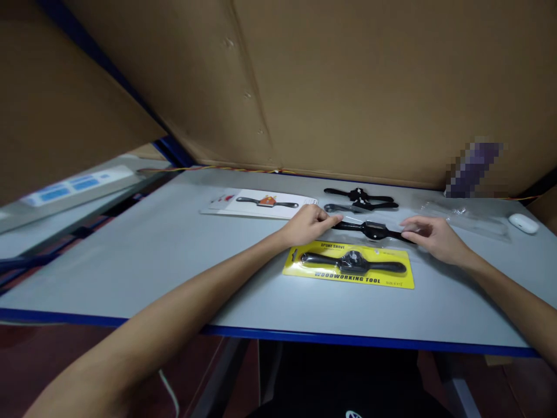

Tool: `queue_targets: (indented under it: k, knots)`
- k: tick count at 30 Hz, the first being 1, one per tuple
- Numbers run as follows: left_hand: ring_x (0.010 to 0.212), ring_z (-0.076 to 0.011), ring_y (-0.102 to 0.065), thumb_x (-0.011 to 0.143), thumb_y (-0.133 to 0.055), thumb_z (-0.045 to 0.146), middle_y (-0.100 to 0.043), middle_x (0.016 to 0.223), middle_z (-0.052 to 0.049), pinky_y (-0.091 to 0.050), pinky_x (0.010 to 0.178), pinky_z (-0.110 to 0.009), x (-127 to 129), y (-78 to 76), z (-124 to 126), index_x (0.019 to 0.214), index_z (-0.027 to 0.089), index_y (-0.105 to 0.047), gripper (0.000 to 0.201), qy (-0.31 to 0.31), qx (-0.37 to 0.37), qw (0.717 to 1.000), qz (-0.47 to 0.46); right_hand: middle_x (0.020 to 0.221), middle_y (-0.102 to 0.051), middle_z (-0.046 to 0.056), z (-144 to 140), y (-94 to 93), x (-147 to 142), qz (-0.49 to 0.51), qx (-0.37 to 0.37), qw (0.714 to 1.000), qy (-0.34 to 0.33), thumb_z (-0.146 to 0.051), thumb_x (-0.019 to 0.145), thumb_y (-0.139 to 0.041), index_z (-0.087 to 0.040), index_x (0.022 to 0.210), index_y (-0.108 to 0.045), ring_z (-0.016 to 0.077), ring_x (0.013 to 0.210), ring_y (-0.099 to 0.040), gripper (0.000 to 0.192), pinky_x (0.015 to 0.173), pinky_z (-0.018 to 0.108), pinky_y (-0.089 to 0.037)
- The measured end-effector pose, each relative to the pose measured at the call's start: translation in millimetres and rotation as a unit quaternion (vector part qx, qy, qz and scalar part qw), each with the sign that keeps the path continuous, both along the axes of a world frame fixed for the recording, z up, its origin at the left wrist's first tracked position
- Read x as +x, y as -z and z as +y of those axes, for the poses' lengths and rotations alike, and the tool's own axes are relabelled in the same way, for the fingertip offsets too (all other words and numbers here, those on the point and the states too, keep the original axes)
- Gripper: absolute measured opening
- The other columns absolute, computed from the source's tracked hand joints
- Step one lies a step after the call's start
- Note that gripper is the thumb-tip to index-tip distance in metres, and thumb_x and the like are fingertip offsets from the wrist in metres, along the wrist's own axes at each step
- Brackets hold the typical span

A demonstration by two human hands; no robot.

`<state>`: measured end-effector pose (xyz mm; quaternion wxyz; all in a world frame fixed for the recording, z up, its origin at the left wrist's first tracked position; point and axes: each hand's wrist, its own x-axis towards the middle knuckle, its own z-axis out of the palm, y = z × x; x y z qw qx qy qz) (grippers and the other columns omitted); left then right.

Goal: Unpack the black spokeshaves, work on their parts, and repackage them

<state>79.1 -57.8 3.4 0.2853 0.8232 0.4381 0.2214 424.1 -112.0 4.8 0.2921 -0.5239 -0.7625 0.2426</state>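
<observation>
A black spokeshave [374,230] with clear plastic film about it lies across the table between my hands. Its left handle end is pinched by my left hand [307,225], thumb and fingers closed. At the other end my right hand [435,238] is closed on the right handle tip and the film. Just in front of it lies a yellow carded pack [300,267] lettered "SPOKE SHAVE", with a black spokeshave under its clear blister. Behind my hands rest more black spokeshaves [359,194], partly overlapping.
Left of my left hand is a white pack [252,210] with a spokeshave picture. Crumpled clear plastic bags [470,219] and a small white rounded case [523,223] lie at the right. Cardboard walls [348,87] bound the back; a blue edge [304,335] runs along the front.
</observation>
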Motion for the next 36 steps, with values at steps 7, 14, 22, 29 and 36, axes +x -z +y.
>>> queue_targets:
  k: [7,14,22,29,36]
  knots:
    - [0.048,-0.0135,-0.025,0.102,-0.041,0.067,-0.023,0.047,0.004,-0.021,0.054,-0.032,-6,3.8,4,0.049,0.024,-0.033,0.068,-0.049,0.1,0.991,0.067,0.129,-0.073,0.013,-1,9.2,-4,-0.09,0.162,0.982,-0.044,-0.032,0.102,-0.055,-0.025,0.137,-0.065,0.0267,0.097,-0.075,0.037,0.091,0.051,-0.061]
    - [0.066,-0.0186,-0.059,0.097,-0.053,0.065,-0.071,0.08,-0.001,-0.043,0.067,-0.031,-9,6.7,6,0.151,0.015,-0.042,0.074,-0.056,0.079,0.995,-0.027,0.121,-0.077,0.012,3,13.7,-2,-0.119,0.203,0.971,-0.035,-0.029,0.104,-0.053,-0.024,0.135,-0.065,0.0306,0.108,-0.075,0.034,0.098,0.057,-0.059]
    - [0.076,-0.0186,-0.063,0.087,-0.065,0.073,-0.075,0.099,-0.006,-0.047,0.073,-0.033,-17,8.7,13,0.132,0.017,-0.054,0.072,-0.007,0.089,0.996,-0.003,0.129,-0.075,0.012,1,12.8,-3,-0.116,0.213,0.969,-0.039,-0.031,0.104,-0.054,-0.024,0.135,-0.066,0.0301,0.117,-0.073,0.034,0.101,0.055,-0.059]
    - [0.075,-0.0205,-0.065,0.089,-0.061,0.072,-0.073,0.086,-0.005,-0.046,0.072,-0.034,-17,9.0,17,0.108,0.018,-0.063,0.058,-0.034,0.111,0.991,0.06,0.131,-0.075,0.011,1,11.5,-2,-0.097,0.171,0.978,-0.065,-0.039,0.108,-0.051,-0.026,0.137,-0.066,0.0306,0.118,-0.072,0.035,0.102,0.055,-0.058]
    - [0.093,-0.0302,-0.067,0.104,-0.035,0.058,-0.074,0.096,-0.012,-0.05,0.085,-0.044,-26,-3.9,18,0.111,0.017,-0.073,0.057,-0.04,0.213,0.965,0.148,0.137,-0.071,0.009,0,11.1,2,-0.101,0.141,0.979,-0.106,-0.045,0.108,-0.052,-0.032,0.144,-0.061,0.0326,0.125,-0.068,0.04,0.105,0.059,-0.057]
